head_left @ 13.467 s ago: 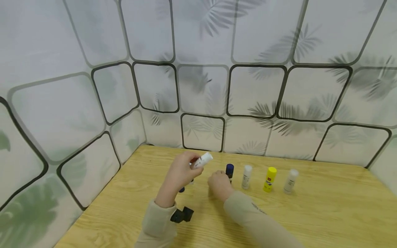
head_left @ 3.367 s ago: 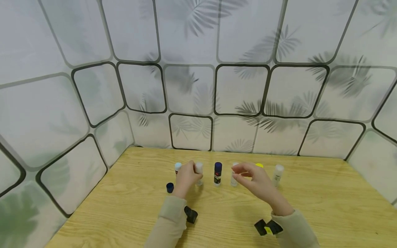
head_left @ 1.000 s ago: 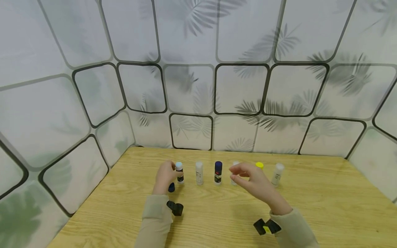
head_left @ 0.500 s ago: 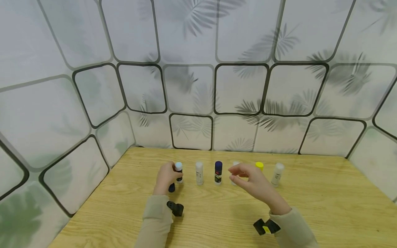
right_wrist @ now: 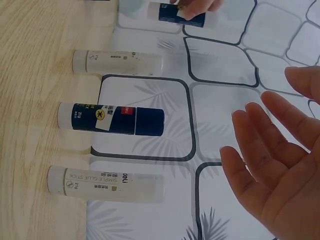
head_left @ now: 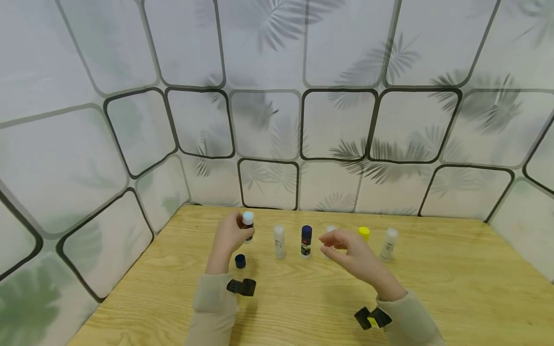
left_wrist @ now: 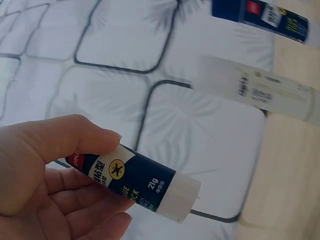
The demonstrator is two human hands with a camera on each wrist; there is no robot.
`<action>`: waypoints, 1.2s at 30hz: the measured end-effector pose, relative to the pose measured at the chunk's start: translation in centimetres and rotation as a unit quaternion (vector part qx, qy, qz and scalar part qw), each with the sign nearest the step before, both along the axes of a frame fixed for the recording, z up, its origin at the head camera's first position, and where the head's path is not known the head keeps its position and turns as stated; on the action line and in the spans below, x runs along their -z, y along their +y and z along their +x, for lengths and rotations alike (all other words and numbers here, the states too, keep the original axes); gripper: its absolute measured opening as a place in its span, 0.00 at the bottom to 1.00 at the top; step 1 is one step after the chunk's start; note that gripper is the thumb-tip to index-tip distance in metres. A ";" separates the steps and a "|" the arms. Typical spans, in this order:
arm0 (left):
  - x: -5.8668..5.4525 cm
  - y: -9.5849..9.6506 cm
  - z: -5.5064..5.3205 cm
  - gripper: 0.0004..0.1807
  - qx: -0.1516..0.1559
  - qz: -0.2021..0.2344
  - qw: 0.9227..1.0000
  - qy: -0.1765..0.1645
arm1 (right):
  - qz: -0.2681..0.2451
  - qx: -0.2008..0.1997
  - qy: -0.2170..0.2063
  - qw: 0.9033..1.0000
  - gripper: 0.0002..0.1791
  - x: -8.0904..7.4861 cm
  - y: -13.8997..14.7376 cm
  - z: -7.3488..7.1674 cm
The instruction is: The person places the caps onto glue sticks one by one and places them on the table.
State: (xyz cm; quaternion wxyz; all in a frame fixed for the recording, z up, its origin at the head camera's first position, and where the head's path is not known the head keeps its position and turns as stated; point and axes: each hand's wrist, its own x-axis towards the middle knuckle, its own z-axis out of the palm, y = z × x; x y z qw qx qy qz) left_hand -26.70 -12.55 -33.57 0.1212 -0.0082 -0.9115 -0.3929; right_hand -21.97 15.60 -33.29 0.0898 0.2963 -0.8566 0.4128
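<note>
My left hand [head_left: 227, 235] grips a navy-labelled glue stick [left_wrist: 135, 175] between thumb and fingers, raised above the table. Its pale top shows uncapped in the head view, and its white base faces away from my palm in the left wrist view. A loose navy cap [head_left: 240, 261] lies on the table just below. My right hand [head_left: 352, 252] hovers with loosely bent fingers and holds nothing. It partly hides a white glue stick [head_left: 331, 228] behind it. Between the hands stand another white glue stick [head_left: 279, 242] and a capped navy one [head_left: 306, 242].
Behind the right hand a yellow glue stick [head_left: 364, 233] is mostly covered. One more white glue stick [head_left: 390, 245] ends the row on the right. Patterned curtain-like sheeting [head_left: 277, 125] rises along the back and left edges of the wooden table [head_left: 285, 307].
The white glue stick held earlier by my left hand now stands in the row. That hand moved left, took the uncapped navy stick and lifted it. My right hand barely moved lately.
</note>
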 end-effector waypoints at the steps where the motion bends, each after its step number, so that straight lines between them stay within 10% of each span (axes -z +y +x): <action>1: -0.3 0.0 0.2 0.12 0.004 0.003 1.000 0.006 | 0.001 0.000 -0.001 1.000 0.13 0.0 0.0 0.0; 13: -3.0 -0.2 2.0 0.17 0.036 0.025 0.998 0.035 | 0.022 -0.020 -0.004 1.000 0.11 0.7 -1.3 -0.6; 36: -4.0 -2.9 3.8 0.13 0.034 0.022 0.998 0.042 | 0.045 -0.067 -0.010 0.997 0.11 3.5 -10.6 -3.8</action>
